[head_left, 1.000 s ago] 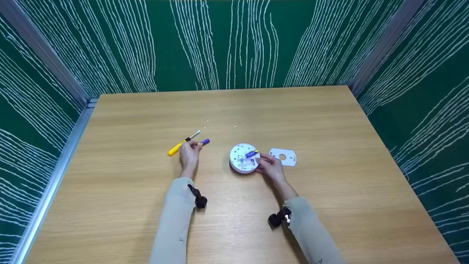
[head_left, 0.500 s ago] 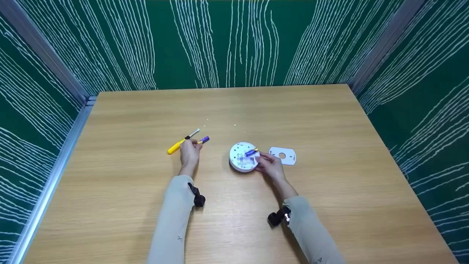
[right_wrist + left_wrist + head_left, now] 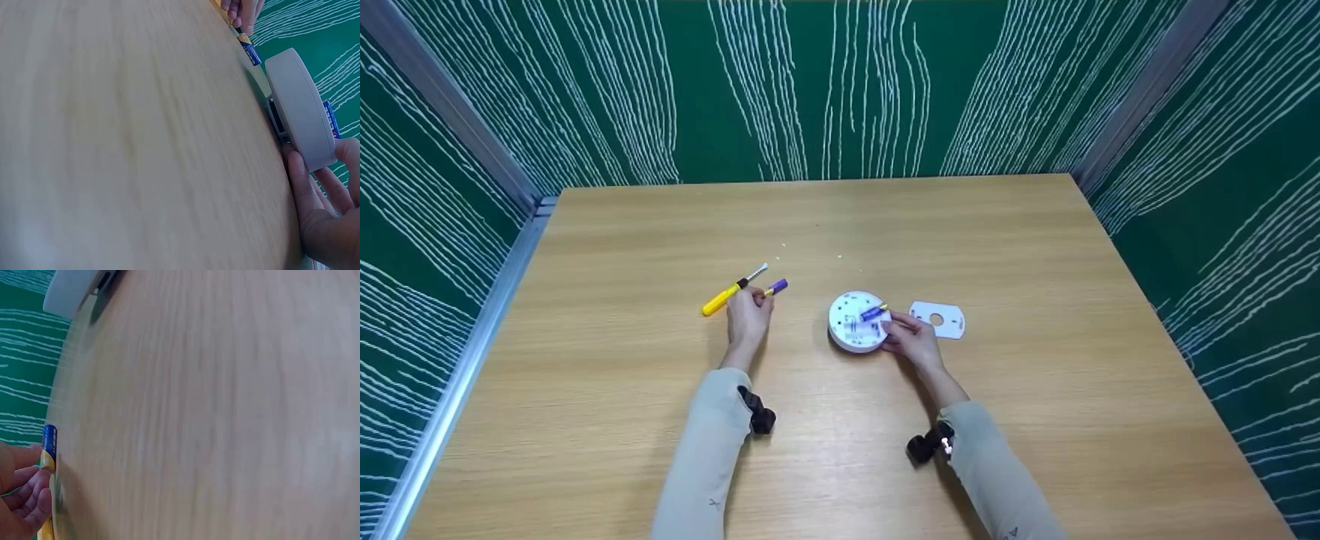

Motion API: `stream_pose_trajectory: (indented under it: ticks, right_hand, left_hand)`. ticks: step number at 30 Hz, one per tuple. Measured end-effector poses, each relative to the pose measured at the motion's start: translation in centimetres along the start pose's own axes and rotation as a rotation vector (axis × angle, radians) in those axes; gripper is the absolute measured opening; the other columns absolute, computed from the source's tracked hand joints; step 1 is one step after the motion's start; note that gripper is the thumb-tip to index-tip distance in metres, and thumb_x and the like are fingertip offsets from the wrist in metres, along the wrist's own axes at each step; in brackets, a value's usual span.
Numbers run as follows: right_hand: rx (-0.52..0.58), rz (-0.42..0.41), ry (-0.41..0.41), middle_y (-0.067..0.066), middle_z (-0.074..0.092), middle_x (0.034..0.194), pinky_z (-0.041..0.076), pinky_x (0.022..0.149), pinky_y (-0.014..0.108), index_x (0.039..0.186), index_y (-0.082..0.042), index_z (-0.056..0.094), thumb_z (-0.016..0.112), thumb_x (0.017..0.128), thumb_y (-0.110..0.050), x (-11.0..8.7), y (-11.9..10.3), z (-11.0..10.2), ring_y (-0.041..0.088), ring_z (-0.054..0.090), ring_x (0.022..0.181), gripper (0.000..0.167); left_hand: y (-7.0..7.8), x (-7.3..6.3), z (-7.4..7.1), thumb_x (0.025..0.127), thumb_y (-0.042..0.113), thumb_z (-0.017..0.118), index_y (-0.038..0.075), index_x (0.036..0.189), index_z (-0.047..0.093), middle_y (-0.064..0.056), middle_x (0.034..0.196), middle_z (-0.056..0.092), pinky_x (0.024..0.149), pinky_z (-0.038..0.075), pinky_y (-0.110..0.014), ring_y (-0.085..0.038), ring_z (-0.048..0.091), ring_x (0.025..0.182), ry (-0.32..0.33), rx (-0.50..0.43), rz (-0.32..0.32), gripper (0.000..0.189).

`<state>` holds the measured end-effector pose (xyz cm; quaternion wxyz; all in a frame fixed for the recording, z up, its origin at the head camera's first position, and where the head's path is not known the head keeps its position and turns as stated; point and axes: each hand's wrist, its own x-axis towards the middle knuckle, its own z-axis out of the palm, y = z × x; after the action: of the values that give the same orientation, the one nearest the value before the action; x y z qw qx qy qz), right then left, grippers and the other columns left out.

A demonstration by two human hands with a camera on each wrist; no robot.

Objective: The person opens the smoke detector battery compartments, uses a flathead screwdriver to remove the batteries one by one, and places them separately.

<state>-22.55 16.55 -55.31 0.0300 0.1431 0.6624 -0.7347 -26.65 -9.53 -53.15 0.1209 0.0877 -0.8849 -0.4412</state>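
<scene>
My left hand [image 3: 748, 319] pinches the yellow end of a blue-and-yellow AA battery [image 3: 778, 286] between thumb and fingertips, also seen in the left wrist view as a battery [image 3: 49, 441]. Close by lies a screwdriver [image 3: 720, 302] with a yellow handle. My right hand [image 3: 915, 341] grips the right edge of a round white device resembling a smoke detector [image 3: 849, 311], thumb on top and fingers at its side and underside. A second blue battery [image 3: 873, 312] lies on the upper face of this device. Whether the device touches the table cannot be told.
A flat white mounting plate [image 3: 951, 322] with a round hole lies just behind my right hand. Several tiny pale bits [image 3: 840, 256] are scattered farther back on the wooden table [image 3: 840, 210]. Green walls with white lines enclose the table's back and sides.
My left forearm has shifted slightly leftward, while the left hand stays at the battery. The right hand and the round device hold almost still.
</scene>
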Motion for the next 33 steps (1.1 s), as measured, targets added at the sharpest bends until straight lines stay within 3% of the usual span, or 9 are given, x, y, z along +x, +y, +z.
stream_pose_trajectory:
  ticks: [6, 13, 23, 33]
  right_hand:
    - [-0.031, 0.012, 0.000, 0.021, 0.062, 0.097, 0.053, 0.059, 0.028, 0.115, 0.006, 0.054, 0.060, 0.081, -0.002, 0.1, 0.1, 0.0, 0.015, 0.061, 0.060, 0.036]
    - [0.011, -0.003, -0.013, 0.014, 0.064, 0.086, 0.053, 0.058, 0.027, 0.114, 0.009, 0.053, 0.058, 0.082, 0.000, 0.0, 0.1, -0.1, 0.014, 0.061, 0.059, 0.034]
    - [-0.023, -0.002, -0.008, 0.017, 0.064, 0.090, 0.053, 0.057, 0.027, 0.115, 0.007, 0.053, 0.059, 0.081, -0.001, 0.1, 0.2, -0.2, 0.014, 0.061, 0.059, 0.036]
    - [-0.036, -0.004, -0.015, 0.021, 0.063, 0.092, 0.053, 0.058, 0.028, 0.114, 0.007, 0.054, 0.058, 0.081, -0.001, 0.2, 0.2, -0.1, 0.015, 0.061, 0.060, 0.034]
  left_hand:
    - [1.1, -1.0, 0.0, 0.077, 0.003, 0.064, -0.006, 0.089, 0.066, -0.008, 0.069, 0.061, 0.058, 0.048, -0.029, -0.018, 0.057, 0.062, -0.008, -0.023, 0.072, 0.015]
    - [2.3, -2.3, 0.2, 0.076, 0.002, 0.064, -0.008, 0.089, 0.065, -0.009, 0.070, 0.060, 0.059, 0.048, -0.028, -0.018, 0.056, 0.062, -0.041, -0.046, 0.155, 0.016]
    - [4.5, -4.4, 0.7, 0.078, 0.003, 0.064, -0.009, 0.097, 0.062, -0.010, 0.076, 0.059, 0.061, 0.048, -0.026, -0.016, 0.055, 0.066, -0.169, -0.072, 0.195, 0.022]
    - [6.3, -6.2, 2.1, 0.075, 0.002, 0.066, -0.009, 0.096, 0.062, -0.011, 0.078, 0.058, 0.061, 0.048, -0.024, -0.020, 0.057, 0.068, -0.191, -0.079, 0.286, 0.024]
